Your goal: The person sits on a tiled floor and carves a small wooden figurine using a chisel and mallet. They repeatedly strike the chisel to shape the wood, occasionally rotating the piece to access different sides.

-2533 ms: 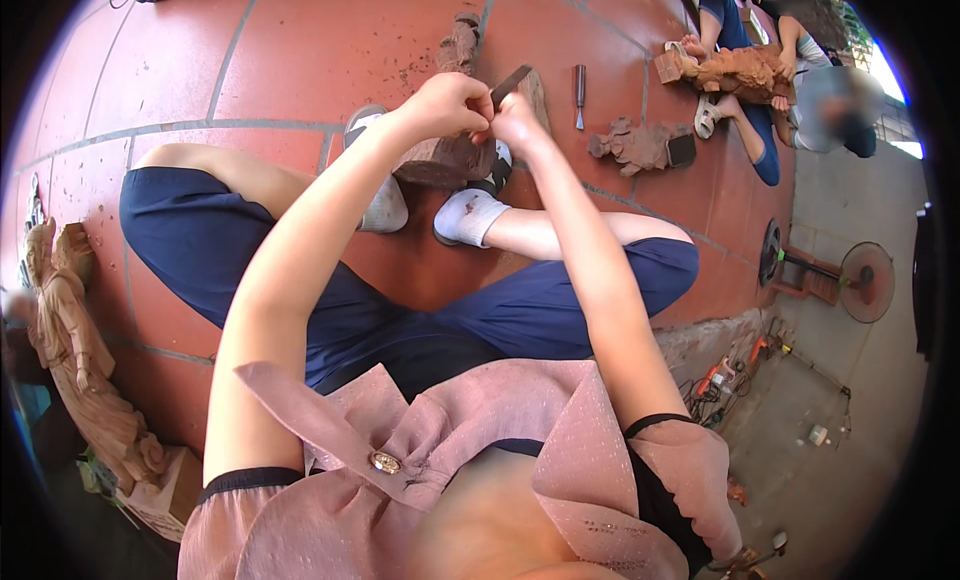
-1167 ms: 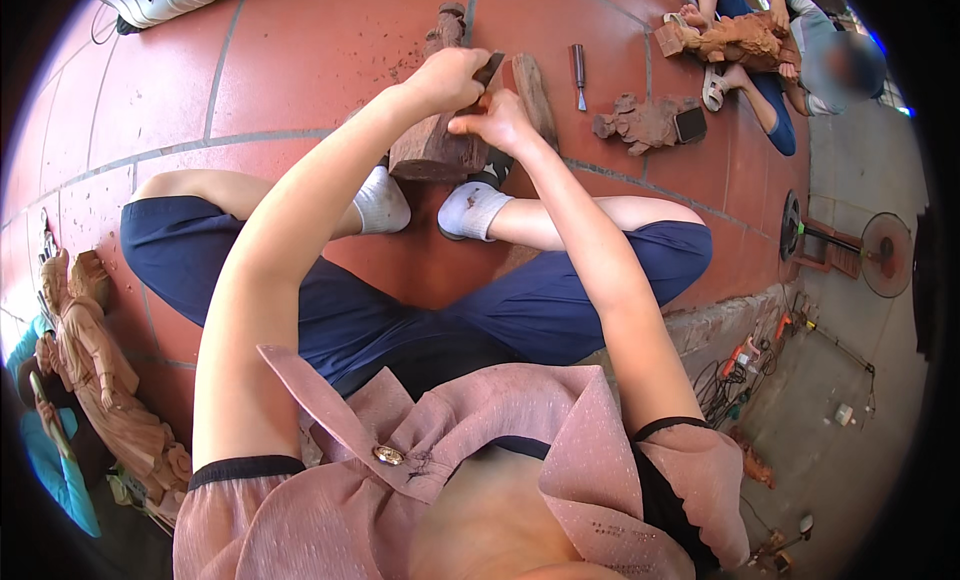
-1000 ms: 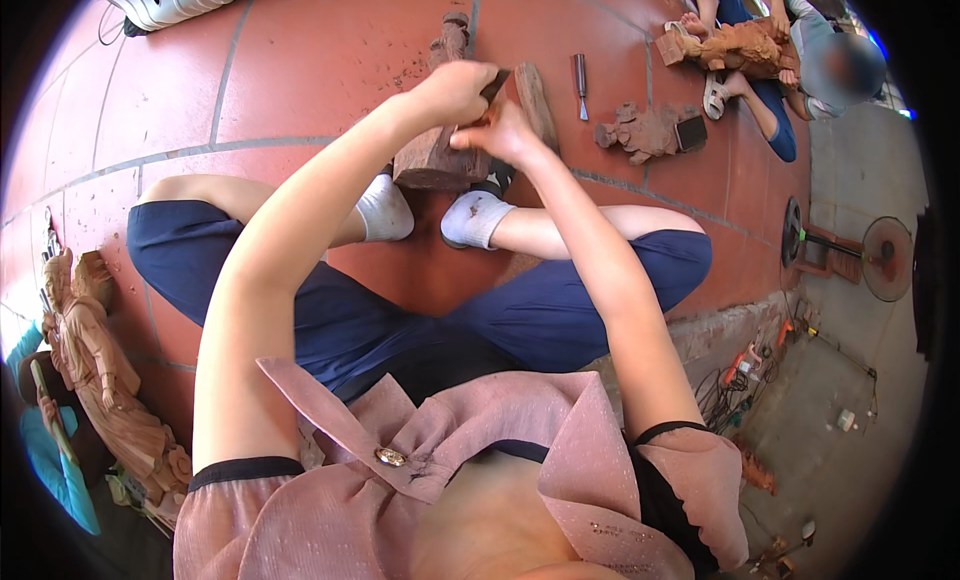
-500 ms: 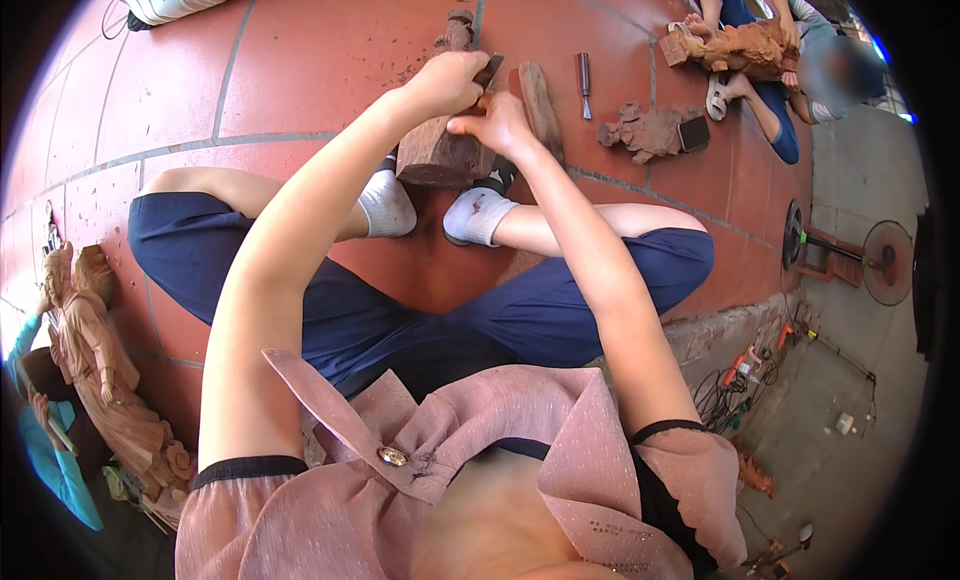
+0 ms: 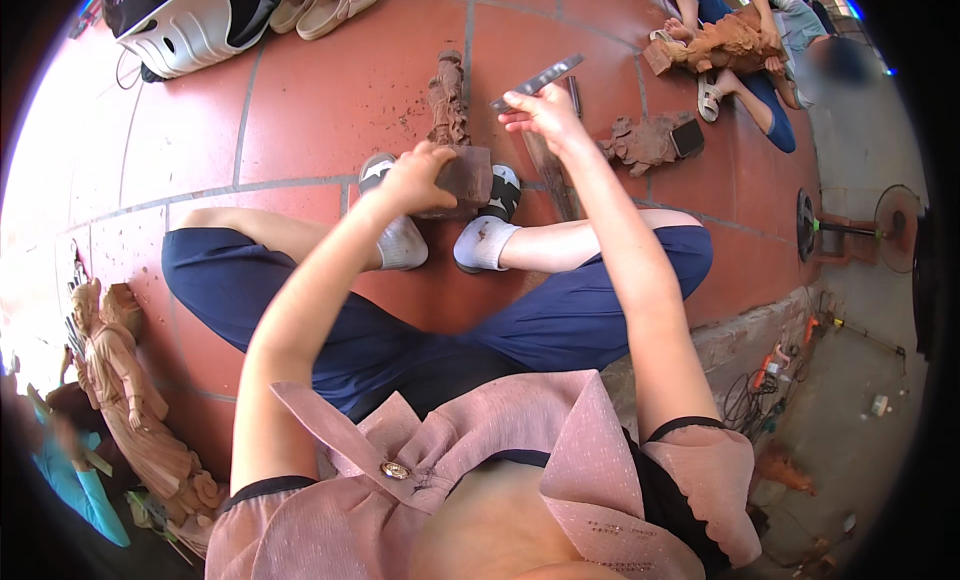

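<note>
A small carved wooden figurine (image 5: 449, 105) lies on the floor between my feet, its square block base (image 5: 470, 177) toward me. My left hand (image 5: 415, 177) grips the left side of that base, fingers and thumb spread around it. Raised to the right of the carving, my right hand (image 5: 548, 118) pinches a flat, dark, bar-shaped tool (image 5: 548, 77); its exact kind is unclear. The tool is apart from the wood. Below the right hand lies a wooden stick (image 5: 546, 170), partly covered by my forearm. A chisel handle (image 5: 573, 92) shows just beyond my fingers.
Another carving (image 5: 640, 145) lies on the red tiles at right, a dark square end on it. A co-worker at far right holds a larger wooden figure (image 5: 715, 48). At left stands a tall robed statue (image 5: 125, 370). Pale clogs (image 5: 335, 5) and a fan (image 5: 895, 230) are farther off.
My hands have come apart: the right has lifted away to the right with the dark tool. My left has moved down onto the base. The figurine now shows more fully and its block has turned.
</note>
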